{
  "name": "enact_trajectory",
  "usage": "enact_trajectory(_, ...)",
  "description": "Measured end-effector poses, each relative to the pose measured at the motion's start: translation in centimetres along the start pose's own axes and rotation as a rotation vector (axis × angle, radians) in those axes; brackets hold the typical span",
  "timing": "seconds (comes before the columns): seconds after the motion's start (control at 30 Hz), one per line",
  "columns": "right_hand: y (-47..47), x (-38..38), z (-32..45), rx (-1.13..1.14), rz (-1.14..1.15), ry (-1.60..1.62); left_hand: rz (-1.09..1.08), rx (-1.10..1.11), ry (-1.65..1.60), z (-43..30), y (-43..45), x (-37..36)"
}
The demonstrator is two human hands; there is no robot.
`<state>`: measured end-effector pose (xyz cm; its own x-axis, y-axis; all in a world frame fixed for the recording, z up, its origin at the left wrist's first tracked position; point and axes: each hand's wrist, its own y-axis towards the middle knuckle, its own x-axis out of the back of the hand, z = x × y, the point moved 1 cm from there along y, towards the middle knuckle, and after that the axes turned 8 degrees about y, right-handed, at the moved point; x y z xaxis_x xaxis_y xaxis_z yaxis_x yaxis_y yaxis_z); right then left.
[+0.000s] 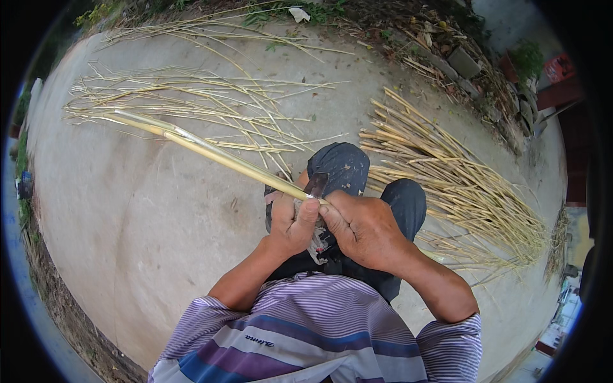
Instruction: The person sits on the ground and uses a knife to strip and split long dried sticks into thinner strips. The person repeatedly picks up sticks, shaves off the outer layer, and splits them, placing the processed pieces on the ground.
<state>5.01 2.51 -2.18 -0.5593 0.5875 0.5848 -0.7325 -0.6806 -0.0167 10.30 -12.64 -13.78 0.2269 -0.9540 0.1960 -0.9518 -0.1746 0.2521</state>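
Observation:
In the head view my left hand (293,227) and my right hand (366,230) meet above my knees. A long yellow-green stalk (230,165) runs from them to the upper left, partly split lengthwise towards its far part. Thumb and fingers of my left hand close on its near end, with a pale rag (317,246) beneath. The dark flat blade (318,184) of a knife stands up at that end, between the hands. My right hand is closed beside it, its thumb at the stalk's end; its grip on a handle is hidden.
Split strips (191,91) lie spread on the concrete ground (158,215) ahead and to the left. A large pile of uncut stalks (450,186) lies to the right of my knees. Rubble and dry litter (431,52) line the upper right edge, near a potted plant (526,57).

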Motion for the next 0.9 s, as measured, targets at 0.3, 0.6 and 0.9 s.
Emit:
enact_trajectory(0.3, -1.6, 1.9, -1.7, -0.079, 0.008, -0.016, -0.104, 0.348, -0.383, 1.0, 2.7, 3.0)
enact_trajectory(0.6, -1.9, 2.6, -1.6, -0.079, -0.065, 0.043, 0.001, 0.230, -0.228, -0.4, 3.5, 1.3)
enact_trajectory(0.9, -1.8, 2.1, -1.6, 0.033, -0.110, -0.060, 0.041, 0.121, -0.110, -0.8, 2.3, -1.1)
